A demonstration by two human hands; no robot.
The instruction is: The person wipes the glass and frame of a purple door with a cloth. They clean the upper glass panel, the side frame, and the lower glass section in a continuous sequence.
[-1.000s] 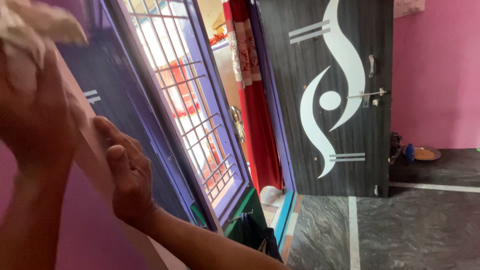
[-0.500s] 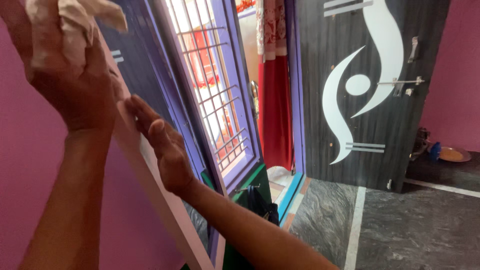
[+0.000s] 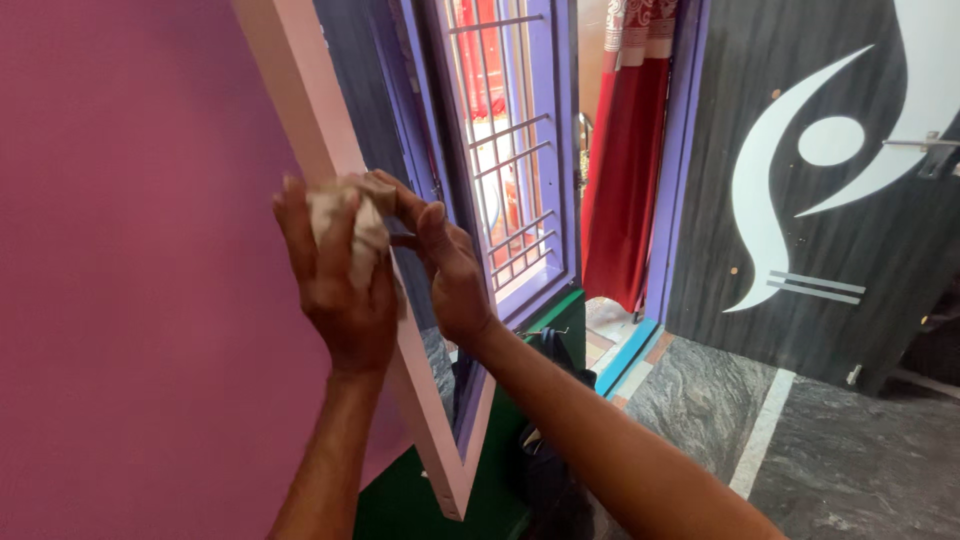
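My left hand (image 3: 340, 280) is closed around a crumpled pale cloth (image 3: 362, 228) and presses it against the light pink edge of an opened window shutter (image 3: 300, 100). My right hand (image 3: 450, 265) grips the same shutter edge from the far side, fingertips touching the cloth. The shutter's edge runs from the top left down to a lower corner (image 3: 450, 500).
A pink wall (image 3: 130, 300) fills the left. Behind the shutter is a purple-framed window with a metal grille (image 3: 505, 170). A red curtain (image 3: 630, 170) hangs in a doorway beside a dark door with a white swirl (image 3: 800, 190). A dark bag (image 3: 550, 440) lies below on the grey marble floor (image 3: 830, 450).
My left hand has come down the shutter edge with the cloth, from the upper left to mid-height. My right hand stays on the edge, now beside the cloth. The view has shifted downward.
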